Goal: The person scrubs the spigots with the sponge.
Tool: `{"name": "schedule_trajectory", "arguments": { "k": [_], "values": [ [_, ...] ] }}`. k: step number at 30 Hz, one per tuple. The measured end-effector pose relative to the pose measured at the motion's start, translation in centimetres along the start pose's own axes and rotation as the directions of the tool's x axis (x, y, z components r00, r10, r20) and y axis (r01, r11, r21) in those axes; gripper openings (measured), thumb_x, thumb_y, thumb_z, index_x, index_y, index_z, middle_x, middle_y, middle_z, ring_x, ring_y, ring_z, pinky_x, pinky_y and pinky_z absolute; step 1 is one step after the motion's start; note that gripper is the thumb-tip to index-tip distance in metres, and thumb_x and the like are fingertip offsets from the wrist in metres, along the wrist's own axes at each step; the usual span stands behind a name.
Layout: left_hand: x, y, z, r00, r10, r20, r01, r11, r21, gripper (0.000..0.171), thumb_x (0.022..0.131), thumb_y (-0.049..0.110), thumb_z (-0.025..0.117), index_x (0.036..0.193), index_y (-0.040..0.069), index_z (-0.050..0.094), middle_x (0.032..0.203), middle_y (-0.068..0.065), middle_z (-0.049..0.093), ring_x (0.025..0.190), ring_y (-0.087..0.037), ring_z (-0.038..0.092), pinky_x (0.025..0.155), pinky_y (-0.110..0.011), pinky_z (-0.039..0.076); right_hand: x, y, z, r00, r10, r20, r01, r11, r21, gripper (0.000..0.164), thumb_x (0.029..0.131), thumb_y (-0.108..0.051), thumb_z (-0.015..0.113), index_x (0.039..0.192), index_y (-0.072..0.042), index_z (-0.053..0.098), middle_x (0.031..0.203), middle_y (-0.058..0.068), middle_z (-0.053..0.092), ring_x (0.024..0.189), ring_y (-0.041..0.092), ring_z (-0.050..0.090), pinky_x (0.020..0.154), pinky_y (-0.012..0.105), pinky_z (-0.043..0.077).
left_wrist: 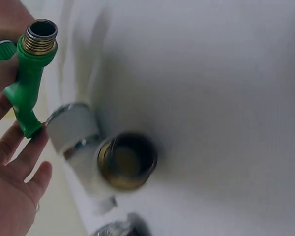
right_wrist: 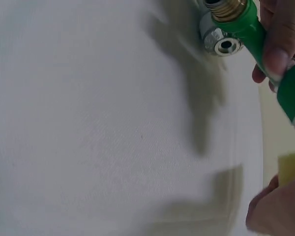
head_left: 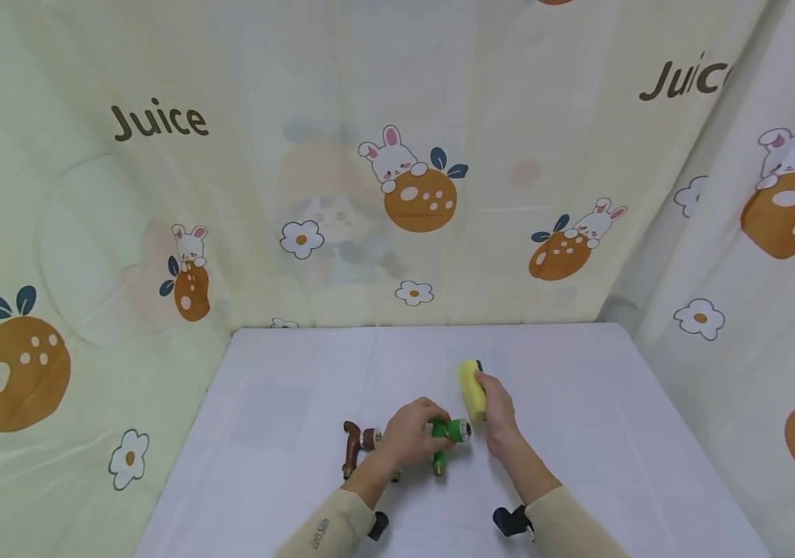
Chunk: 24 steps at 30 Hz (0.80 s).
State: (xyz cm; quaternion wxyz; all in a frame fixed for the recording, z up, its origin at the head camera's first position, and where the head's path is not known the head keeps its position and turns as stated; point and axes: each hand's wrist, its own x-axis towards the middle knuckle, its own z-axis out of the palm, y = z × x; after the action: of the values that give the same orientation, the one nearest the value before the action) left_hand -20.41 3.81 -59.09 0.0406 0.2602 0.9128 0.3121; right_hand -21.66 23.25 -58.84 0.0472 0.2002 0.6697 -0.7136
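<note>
My left hand grips a green tap with a brass-coloured threaded end, above the white table. In the left wrist view the green tap is raised, its thread pointing up in the picture. My right hand holds a yellow sponge with a dark edge, just right of the tap; sponge and tap look apart. In the right wrist view the sponge shows only in part. A brown tap stands left of my left hand, which partly hides another one behind it.
A white tap with a brass-coloured thread stands beside the left hand, blurred. A shiny metal fitting shows behind the green tap. Patterned curtains hang around the table at the back and both sides.
</note>
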Motion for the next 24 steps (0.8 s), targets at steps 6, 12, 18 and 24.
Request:
{"name": "schedule_trajectory", "arguments": {
  "k": [6,12,18,24],
  "values": [
    [0.5,0.1,1.3,0.999,-0.015,0.032,0.011,0.993,0.114,0.032,0.08,0.04,0.09,0.105,0.023,0.079,0.109,0.005,0.07,0.091,-0.008,0.065,0.078,-0.022,0.053,0.4,0.7,-0.5,0.995,-0.037,-0.095,0.026,0.993,-0.115,0.074,0.1,-0.057,0.06,0.159,-0.016,0.039,0.143,0.015,0.043,0.123,0.027,0.039,0.096,0.035,0.036],
    [0.6,0.0,1.8,0.999,-0.041,0.017,0.037,0.98,0.196,0.033,0.079,0.043,0.09,0.103,0.023,0.08,0.102,0.005,0.071,0.09,-0.009,0.064,0.088,-0.03,0.054,0.8,1.2,-0.8,0.983,-0.076,-0.167,0.031,0.966,-0.257,0.081,0.096,-0.059,0.066,0.162,-0.021,0.037,0.162,0.025,0.029,0.139,0.041,0.025,0.111,0.056,0.031],
    [0.8,-0.4,2.3,0.999,-0.041,0.007,0.037,0.962,0.272,0.034,0.081,0.046,0.088,0.104,0.023,0.082,0.096,0.007,0.073,0.089,-0.009,0.062,0.092,-0.032,0.051,1.5,2.2,-0.6,0.958,-0.185,-0.22,0.063,0.883,-0.466,0.08,0.093,-0.056,0.07,0.158,-0.019,0.042,0.152,0.028,0.037,0.128,0.042,0.03,0.1,0.057,0.032],
    [0.6,-0.9,1.6,0.999,-0.02,0.044,0.01,0.977,0.214,0.039,0.088,0.037,0.082,0.124,0.022,0.076,0.127,-0.001,0.071,0.124,-0.018,0.062,0.119,-0.049,0.038,1.7,2.5,-0.3,0.941,-0.254,-0.224,0.085,0.817,-0.57,0.076,0.094,-0.048,0.073,0.155,-0.014,0.044,0.147,0.03,0.038,0.126,0.045,0.03,0.099,0.06,0.03]
  ]
}}
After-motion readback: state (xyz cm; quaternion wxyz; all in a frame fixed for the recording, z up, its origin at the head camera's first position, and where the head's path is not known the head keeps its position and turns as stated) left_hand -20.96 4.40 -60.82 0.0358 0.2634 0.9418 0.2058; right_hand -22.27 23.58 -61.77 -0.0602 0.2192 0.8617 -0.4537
